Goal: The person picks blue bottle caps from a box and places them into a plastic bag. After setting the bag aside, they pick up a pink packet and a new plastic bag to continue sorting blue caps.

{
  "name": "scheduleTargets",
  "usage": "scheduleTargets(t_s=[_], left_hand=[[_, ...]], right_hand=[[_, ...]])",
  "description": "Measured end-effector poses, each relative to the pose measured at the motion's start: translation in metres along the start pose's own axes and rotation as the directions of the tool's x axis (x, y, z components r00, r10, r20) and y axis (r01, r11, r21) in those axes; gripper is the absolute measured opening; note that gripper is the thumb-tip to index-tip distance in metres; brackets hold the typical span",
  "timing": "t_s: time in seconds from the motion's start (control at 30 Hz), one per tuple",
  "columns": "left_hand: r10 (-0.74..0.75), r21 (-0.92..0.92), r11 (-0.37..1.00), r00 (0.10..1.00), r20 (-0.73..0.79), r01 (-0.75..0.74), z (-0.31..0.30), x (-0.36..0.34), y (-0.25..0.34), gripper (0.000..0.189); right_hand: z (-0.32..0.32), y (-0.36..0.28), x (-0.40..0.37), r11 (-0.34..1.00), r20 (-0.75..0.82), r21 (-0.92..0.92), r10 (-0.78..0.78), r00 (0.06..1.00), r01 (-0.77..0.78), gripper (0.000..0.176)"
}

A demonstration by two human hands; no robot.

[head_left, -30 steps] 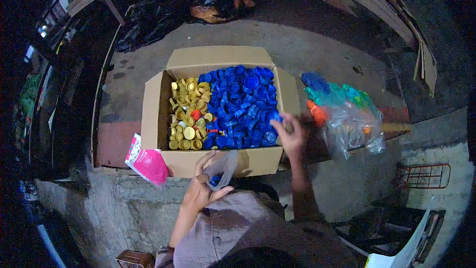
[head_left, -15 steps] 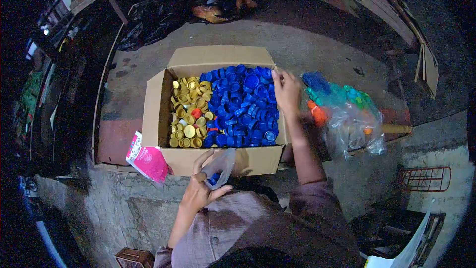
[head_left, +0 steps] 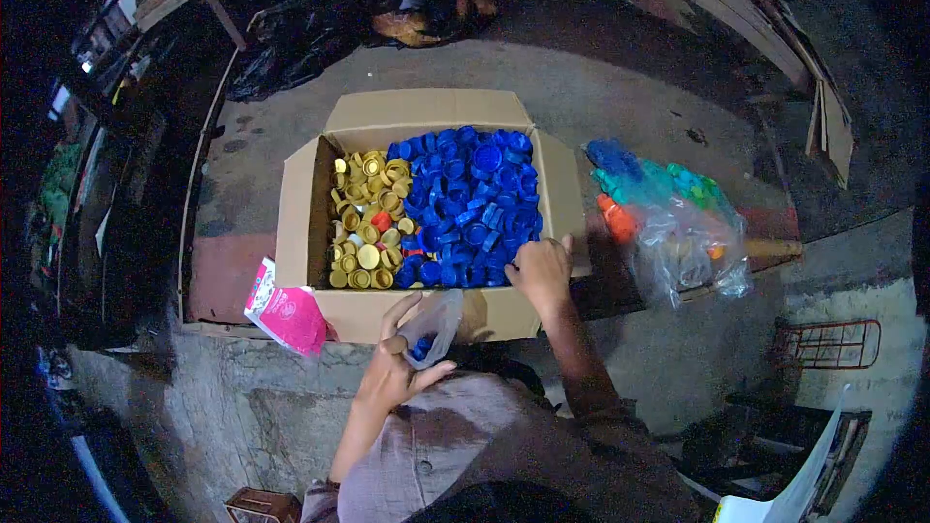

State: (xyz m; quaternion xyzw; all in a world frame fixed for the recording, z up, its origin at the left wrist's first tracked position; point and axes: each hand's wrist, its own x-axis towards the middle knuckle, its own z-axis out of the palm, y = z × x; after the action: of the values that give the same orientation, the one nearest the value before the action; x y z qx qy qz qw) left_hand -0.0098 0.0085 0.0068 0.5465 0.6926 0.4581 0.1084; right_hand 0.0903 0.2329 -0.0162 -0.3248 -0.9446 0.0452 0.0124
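An open cardboard box [head_left: 426, 313] stands in front of me, with yellow bottle caps [head_left: 368, 257] on its left side and blue bottle caps [head_left: 472, 203] filling the rest. A red cap [head_left: 382, 221] lies among the yellow ones. My left hand [head_left: 389, 368] grips a small clear plastic bag [head_left: 443, 322] at the box's near edge; a few blue caps show inside the bag. At the near right corner, my right hand [head_left: 542, 276] is over the blue caps, fingers drawn together. Whatever is between those fingertips is hidden.
Right of the box lie clear plastic bags [head_left: 668, 242] with blue, green and orange contents. A pink packet [head_left: 291, 318] sits at the near left. Black plastic bags [head_left: 291, 48] lie at the back left. A red metal rack [head_left: 828, 344] stands at the lower right.
My right hand has come down from the box's far right edge to its near right corner, and its fingers have drawn in. The left hand with the bag has stayed put.
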Motion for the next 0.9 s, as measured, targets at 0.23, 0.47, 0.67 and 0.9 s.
scheduleTargets(t_s=[0.23,0.47,0.67,0.9], left_hand=[[0.075,-0.023,0.997,0.992,-0.097,-0.078,0.003,-0.009,-0.006,0.061],[0.021,0.02,1.0,0.999,-0.046,-0.02,-0.003,-0.006,0.001,0.058],[0.084,0.081,0.994,0.994,-0.07,-0.078,-0.001,-0.005,-0.001,0.049],[0.132,0.073,0.988,0.99,0.046,-0.135,0.003,-0.004,-0.005,0.041]], right_hand=[[0.01,0.024,-0.012,0.782,0.05,0.608,0.13,0.99,-0.133,0.017],[0.008,0.037,-0.034,-0.402,0.275,0.885,0.039,0.961,-0.237,0.003],[0.036,0.033,-0.04,-0.419,0.079,0.903,-0.061,0.995,-0.098,0.006],[-0.049,-0.084,-0.064,0.49,-0.044,0.83,-0.418,0.907,0.266,0.011]])
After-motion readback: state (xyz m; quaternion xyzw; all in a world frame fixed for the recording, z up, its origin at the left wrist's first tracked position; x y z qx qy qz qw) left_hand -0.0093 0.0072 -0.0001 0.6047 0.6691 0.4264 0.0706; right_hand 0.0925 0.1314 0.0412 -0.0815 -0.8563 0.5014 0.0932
